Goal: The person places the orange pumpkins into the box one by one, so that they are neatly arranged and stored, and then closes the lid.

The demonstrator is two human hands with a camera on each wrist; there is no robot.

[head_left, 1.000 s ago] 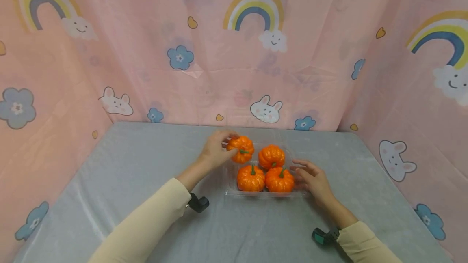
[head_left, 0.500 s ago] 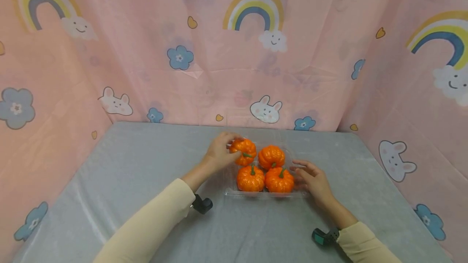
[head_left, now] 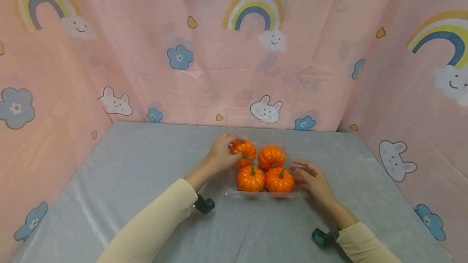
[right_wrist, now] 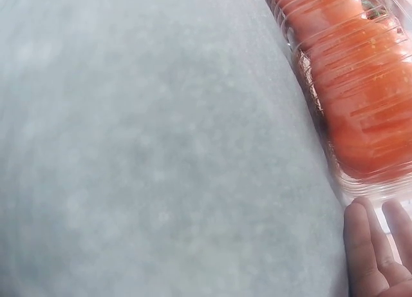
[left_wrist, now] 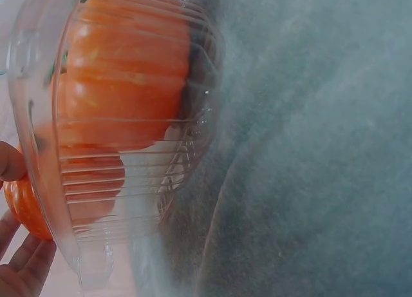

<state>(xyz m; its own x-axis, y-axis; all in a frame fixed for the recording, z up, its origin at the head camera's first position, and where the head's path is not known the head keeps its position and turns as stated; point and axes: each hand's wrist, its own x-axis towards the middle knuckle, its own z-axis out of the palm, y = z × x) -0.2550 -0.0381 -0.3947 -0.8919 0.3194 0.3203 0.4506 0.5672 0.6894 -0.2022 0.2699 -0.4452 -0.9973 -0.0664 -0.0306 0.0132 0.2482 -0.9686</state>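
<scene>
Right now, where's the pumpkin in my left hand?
In the head view, the held pumpkin is in your left hand at the far left corner of the clear box, behind the near left pumpkin and left of the far right pumpkin.

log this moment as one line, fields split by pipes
left hand: holds back-left pumpkin | right hand: at right side of clear box | in box: three other pumpkins | underneath: gray cloth

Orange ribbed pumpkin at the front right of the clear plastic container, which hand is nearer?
Right. The right hand is just right of that front-right pumpkin, beside the container; the left hand grips the back-left orange pumpkin, farther off.
</scene>
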